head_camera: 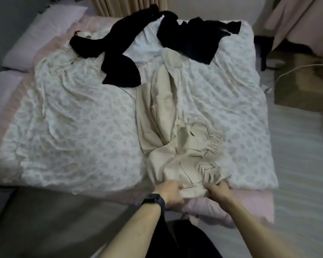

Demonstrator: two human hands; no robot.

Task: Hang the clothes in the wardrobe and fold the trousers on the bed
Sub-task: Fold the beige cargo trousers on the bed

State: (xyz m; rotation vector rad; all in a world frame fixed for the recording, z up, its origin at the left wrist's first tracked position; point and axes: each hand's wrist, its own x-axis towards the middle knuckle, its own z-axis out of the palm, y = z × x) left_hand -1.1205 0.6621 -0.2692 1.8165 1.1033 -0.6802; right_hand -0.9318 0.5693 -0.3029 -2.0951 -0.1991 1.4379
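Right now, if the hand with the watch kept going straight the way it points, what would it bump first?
The beige trousers: the left hand grips their near edge, so it would likely just push further into that bunched cloth.

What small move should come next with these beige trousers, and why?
Probably draw the waistband taut and shake the beige trousers flat: the left hand and right hand both grip it at the near edge of the bed, while the legs lie twisted and bunched.
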